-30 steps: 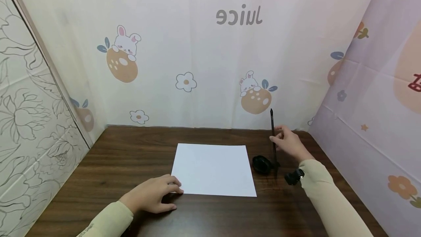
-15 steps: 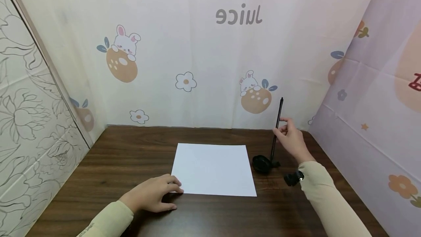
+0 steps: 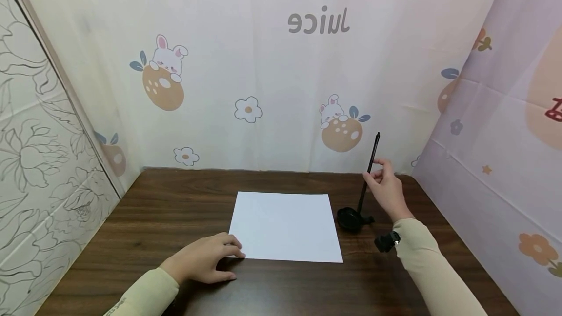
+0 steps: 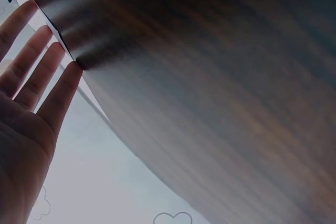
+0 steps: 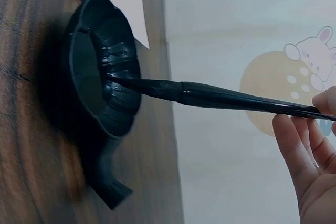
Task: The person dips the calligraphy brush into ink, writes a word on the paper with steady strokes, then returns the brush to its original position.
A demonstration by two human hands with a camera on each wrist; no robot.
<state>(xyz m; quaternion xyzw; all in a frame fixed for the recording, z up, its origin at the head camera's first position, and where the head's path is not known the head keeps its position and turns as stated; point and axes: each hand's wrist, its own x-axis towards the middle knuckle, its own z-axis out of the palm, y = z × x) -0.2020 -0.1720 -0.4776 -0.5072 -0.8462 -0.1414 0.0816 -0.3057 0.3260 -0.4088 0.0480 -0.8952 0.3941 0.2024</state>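
Observation:
Between thumb and fingers, my right hand (image 3: 386,189) pinches a black ink brush (image 3: 369,172), which leans with its top to the right. In the right wrist view the dark bristles of the brush (image 5: 157,88) reach into a black dish (image 5: 84,72) with a scalloped rim and a short spout-like handle. Dark liquid seems to lie in the dish. A blank white sheet of paper (image 3: 285,227) lies to the left of the dish. My left hand (image 3: 204,258) rests at the sheet's near left corner, fingers relaxed, fingertips on its edge.
The brown wooden table (image 3: 281,289) carries the sheet and the dish. Behind it hangs a pale printed curtain (image 3: 281,72), with further patterned cloth (image 3: 500,160) along the right side and a flower-patterned panel (image 3: 44,160) on the left.
The right hand has moved up and slightly right, and the brush has tipped from near upright to a rightward lean, its tip now at the dish. The left hand and paper have stayed put.

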